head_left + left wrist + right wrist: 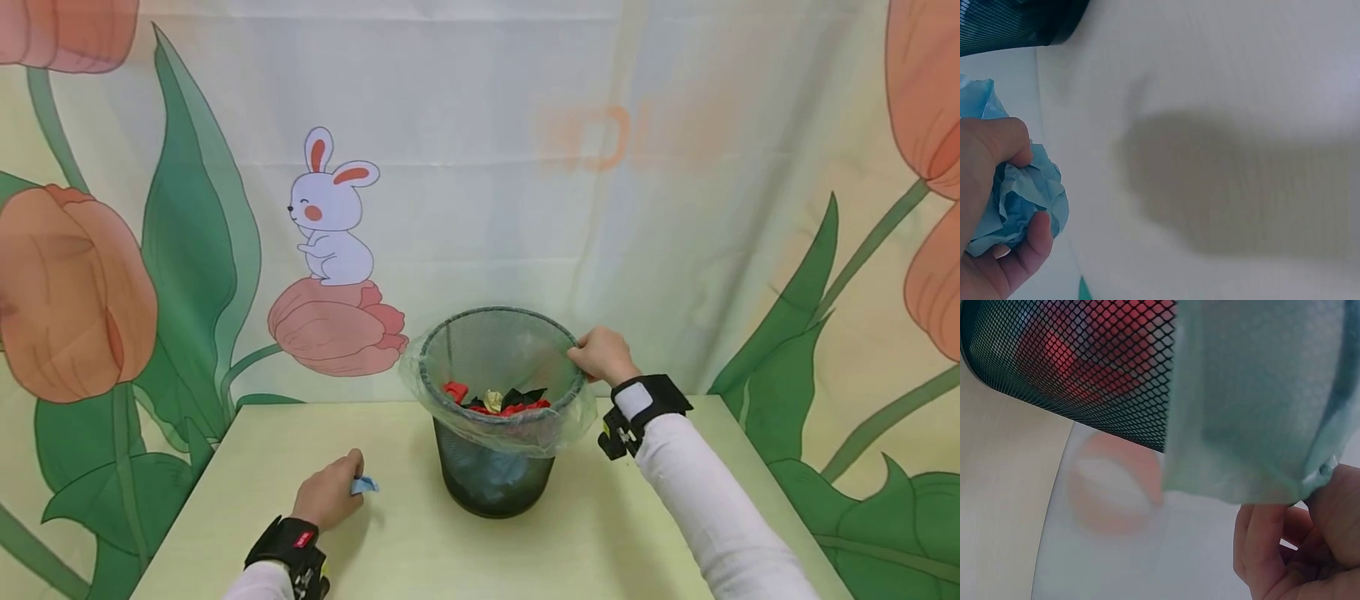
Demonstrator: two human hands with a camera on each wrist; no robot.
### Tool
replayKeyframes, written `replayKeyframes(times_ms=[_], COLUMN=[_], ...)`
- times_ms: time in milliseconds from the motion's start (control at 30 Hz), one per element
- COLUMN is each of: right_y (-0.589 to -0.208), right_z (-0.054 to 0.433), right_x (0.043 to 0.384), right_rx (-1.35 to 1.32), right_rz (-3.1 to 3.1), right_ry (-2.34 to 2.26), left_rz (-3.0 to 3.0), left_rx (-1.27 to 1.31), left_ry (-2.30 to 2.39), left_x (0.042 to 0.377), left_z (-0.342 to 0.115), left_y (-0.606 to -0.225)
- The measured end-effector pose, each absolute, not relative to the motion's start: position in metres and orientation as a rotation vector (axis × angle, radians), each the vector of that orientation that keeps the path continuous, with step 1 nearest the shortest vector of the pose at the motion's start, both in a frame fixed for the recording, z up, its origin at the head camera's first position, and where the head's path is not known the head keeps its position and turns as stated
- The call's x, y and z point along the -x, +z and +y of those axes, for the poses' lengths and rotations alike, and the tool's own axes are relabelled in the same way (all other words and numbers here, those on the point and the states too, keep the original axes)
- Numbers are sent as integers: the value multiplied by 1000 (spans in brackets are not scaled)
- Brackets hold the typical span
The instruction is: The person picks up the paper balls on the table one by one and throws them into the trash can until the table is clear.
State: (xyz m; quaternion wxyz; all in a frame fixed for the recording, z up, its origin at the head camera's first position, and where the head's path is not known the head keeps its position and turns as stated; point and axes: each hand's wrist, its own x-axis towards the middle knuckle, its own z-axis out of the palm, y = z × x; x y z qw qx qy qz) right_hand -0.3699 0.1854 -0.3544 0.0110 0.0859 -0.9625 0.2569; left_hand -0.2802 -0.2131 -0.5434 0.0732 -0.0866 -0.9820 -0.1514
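Note:
A black mesh wastebasket [495,479] stands on the table, lined with a clear plastic bag [480,437] folded over its rim. Inside lie crumpled red, black and yellowish paper pieces [492,402]. My right hand [602,354] pinches the rim and bag at the basket's right side; in the right wrist view the bag [1241,425] hangs beside the thumb. To the left of the basket and above the table, my left hand [328,492] grips a crumpled ball of blue paper [1029,194]. Most of that ball is hidden by the hand in the head view.
The pale yellow table [405,558] reaches back to a printed curtain [480,183] with tulips and a rabbit, just behind the basket. Black straps with small cameras circle both wrists.

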Motion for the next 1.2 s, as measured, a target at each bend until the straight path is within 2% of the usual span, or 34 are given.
replayKeyframes(times_ms=[767, 1200], right_y=[-352, -354], right_z=[183, 185], right_x=[364, 369], right_rx=[-252, -248], right_rz=[-3000, -3006], right_ry=[797, 795], left_rz=[-2839, -2808], left_rx=[438, 499], left_ry=[-277, -250], left_x=[296, 308], left_z=[-220, -208], left_y=[-452, -404])
